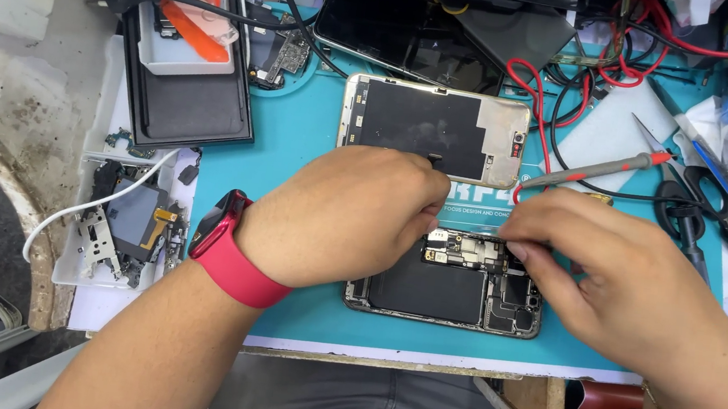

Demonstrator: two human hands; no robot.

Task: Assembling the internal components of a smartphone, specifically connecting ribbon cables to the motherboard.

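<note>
Hands: left hand [349,216] curled, fingertips down on opened phone [446,281], frame centre; right hand [622,281] pinched at its top edge, grip contents unclear.

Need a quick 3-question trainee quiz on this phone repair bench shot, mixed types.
1. True or false: the left hand wears a red smartwatch.
2. What lies just above both hands on the teal work mat? A) detached phone screen panel with metal back B) soldering iron C) pliers
3. Fill in: the right hand fingers touch the top of the opened ___.

Key: 1 true; 2 A; 3 black smartphone chassis.
</note>
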